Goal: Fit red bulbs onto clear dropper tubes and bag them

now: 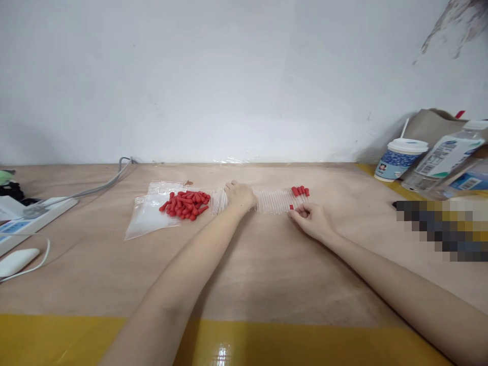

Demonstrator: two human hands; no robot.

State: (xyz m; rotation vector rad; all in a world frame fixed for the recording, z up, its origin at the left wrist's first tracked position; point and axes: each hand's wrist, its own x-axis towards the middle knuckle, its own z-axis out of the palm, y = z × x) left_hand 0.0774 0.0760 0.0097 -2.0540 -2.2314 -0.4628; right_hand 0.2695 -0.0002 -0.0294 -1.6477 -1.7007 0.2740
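Observation:
A row of clear, thin dropper tubes (272, 202) lies side by side on the table, running out on both sides of my left hand (240, 195). That hand rests over the row, palm down, its fingers a little bent and apart; what is under the palm is hidden. At the row's right end, my right hand (315, 221) has thumb and fingers pinched together, with a small red rubber bulb (292, 207) showing at the fingertips. Several red bulbs (300, 191) sit at the far ends of the rightmost tubes. A pile of loose red rubber bulbs (185, 205) lies to the left.
Clear plastic bags (147, 221) lie partly under the pile. A white power strip (41, 218) with a grey cable (102, 183) is at the left. A paper cup (400, 158) and a plastic bottle (444, 157) stand at the back right. Behind the table (267, 274) rises a wall.

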